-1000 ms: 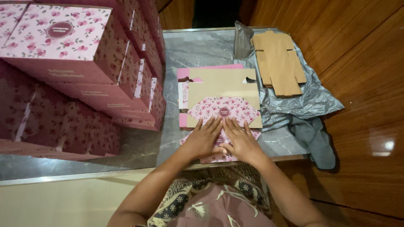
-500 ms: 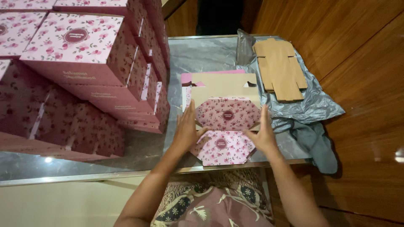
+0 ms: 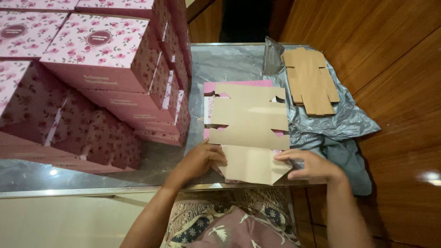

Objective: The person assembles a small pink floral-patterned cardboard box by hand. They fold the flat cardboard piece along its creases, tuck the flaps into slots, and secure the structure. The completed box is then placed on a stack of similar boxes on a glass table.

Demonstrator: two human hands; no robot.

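A flat die-cut box blank (image 3: 250, 133) lies on the grey marbled table top (image 3: 220, 64) with its plain brown side up and a strip of pink showing at its far edge. My left hand (image 3: 198, 160) grips the blank's near left edge. My right hand (image 3: 308, 165) grips its near right corner. The nearest flap hangs slightly over the table's front edge.
Assembled pink floral boxes (image 3: 96, 55) are stacked high on the left. A second pile of brown flat blanks (image 3: 310, 80) rests on crumpled grey plastic wrap (image 3: 342, 121) at the right. Wooden flooring (image 3: 399, 69) lies beyond the table.
The blank's floral flaps have been unfolded flat, so its brown side now shows. Both hands moved from the centre of the blank outward to its near side edges.
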